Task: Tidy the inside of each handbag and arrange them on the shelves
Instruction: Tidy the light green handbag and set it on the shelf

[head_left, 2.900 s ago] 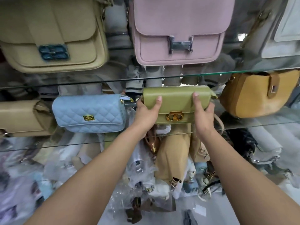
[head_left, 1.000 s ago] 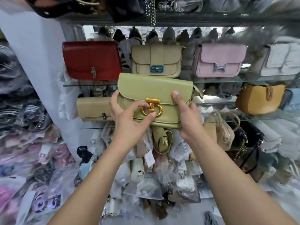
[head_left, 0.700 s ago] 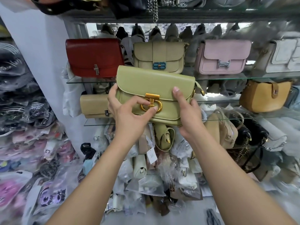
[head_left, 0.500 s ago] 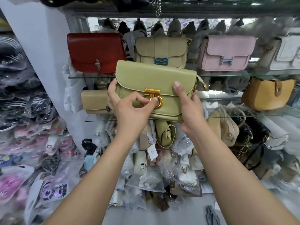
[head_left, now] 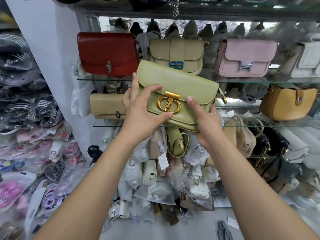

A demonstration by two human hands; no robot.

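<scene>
I hold an olive-green handbag [head_left: 180,84] with a gold ring clasp [head_left: 168,104] in front of the glass shelves, tilted down to the right. My left hand [head_left: 140,110] grips its left end, fingers over the flap and thumb under the clasp. My right hand [head_left: 206,122] cups the bag's lower right corner from beneath, index finger up against the front. The flap is closed. On the upper glass shelf [head_left: 103,80] stand a red bag [head_left: 107,52], a beige bag [head_left: 176,55] and a pink bag [head_left: 245,58].
A tan clutch [head_left: 107,108] lies on the middle shelf at left, a mustard bag [head_left: 287,103] at right. Below hang several bags in plastic wrap [head_left: 161,184]. Wrapped goods [head_left: 26,118] are piled at the far left beside a white pillar [head_left: 52,49].
The green bag came off the middle shelf and toward me. Since half a second ago it has tilted down to the right, and my left fingers have moved from the clasp to the flap.
</scene>
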